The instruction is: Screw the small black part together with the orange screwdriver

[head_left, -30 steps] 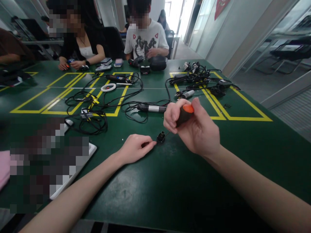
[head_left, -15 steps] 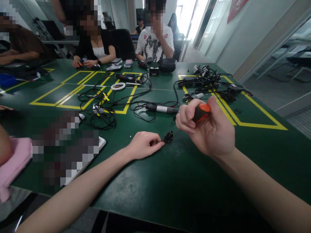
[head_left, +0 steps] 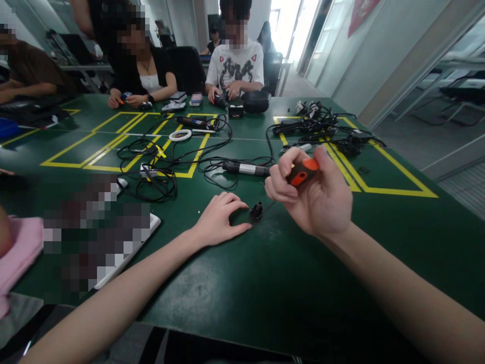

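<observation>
1. Two bare hands of the person are over the table. The left hand (head_left: pixel 215 222) is spread fairly wide, thumb and index finger parted in a curve; it holds nothing.
2. The right hand (head_left: pixel 328 199) is curled around one screwdriver with a rounded black-and-orange handle (head_left: pixel 303 172) and a thin shaft, which slants down to the left.
3. One small black part with a round base and a short upright stub (head_left: pixel 256 212) stands on the table between the two hands, just beside the left fingertips. Whether the thumb or the shaft's tip touches it, I cannot tell.
4. Under everything is one green tabletop (head_left: pixel 265 288), marked with yellow tape rectangles (head_left: pixel 401 192).
5. Beyond the hands lies one black-and-silver cylindrical tool (head_left: pixel 246 169); farther back are one dark elongated tool (head_left: pixel 195 123) and one flat white ring (head_left: pixel 180 135).
6. Two groups of black cables show: looped cables (head_left: pixel 157 188) at the left, and a tangled pile of cables (head_left: pixel 314 124) at the far right, too dense to count.
7. On the left are two flat, white-edged objects (head_left: pixel 113 247), blurred over, and one pink cloth (head_left: pixel 25 247).
8. One dark rounded case (head_left: pixel 256 101) sits near the far edge, before a co-worker in a white printed shirt (head_left: pixel 237 65). Two more co-workers sit farther left.
</observation>
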The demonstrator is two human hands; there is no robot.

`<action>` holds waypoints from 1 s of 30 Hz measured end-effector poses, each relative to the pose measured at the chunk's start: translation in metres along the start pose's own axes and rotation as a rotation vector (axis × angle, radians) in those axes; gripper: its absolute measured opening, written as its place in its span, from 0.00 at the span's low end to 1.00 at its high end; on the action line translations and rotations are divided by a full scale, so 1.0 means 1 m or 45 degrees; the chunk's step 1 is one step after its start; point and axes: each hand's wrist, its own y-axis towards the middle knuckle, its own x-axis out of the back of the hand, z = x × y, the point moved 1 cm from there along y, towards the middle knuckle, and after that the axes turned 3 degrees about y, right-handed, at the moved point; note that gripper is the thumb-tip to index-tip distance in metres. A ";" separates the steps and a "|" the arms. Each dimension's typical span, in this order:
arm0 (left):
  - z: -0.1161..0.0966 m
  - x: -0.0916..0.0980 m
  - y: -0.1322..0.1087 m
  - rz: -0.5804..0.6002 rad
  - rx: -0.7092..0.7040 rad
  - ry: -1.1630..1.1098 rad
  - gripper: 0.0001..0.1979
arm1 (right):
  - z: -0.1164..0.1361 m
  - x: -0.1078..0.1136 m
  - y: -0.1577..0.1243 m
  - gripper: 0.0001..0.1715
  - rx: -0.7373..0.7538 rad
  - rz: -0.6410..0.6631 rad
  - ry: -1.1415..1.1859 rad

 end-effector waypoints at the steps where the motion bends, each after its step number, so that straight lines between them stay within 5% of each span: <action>1: 0.000 0.000 0.000 0.004 0.002 0.014 0.19 | 0.000 0.000 -0.001 0.32 0.003 0.005 0.004; 6: -0.001 -0.002 -0.001 0.032 -0.022 0.069 0.20 | -0.003 -0.001 -0.002 0.27 0.062 0.012 -0.025; 12: 0.000 -0.003 0.001 0.056 -0.063 0.103 0.19 | -0.003 -0.002 0.001 0.34 0.019 0.004 -0.066; 19: 0.001 -0.008 0.003 0.118 -0.118 0.157 0.19 | -0.004 0.005 -0.002 0.22 0.133 0.082 -0.185; 25: 0.000 -0.009 0.003 0.144 -0.112 0.161 0.21 | 0.030 0.015 0.010 0.21 0.543 0.121 -1.242; 30: 0.000 -0.008 0.002 0.142 -0.113 0.161 0.20 | 0.061 0.003 0.021 0.16 0.320 0.290 -2.050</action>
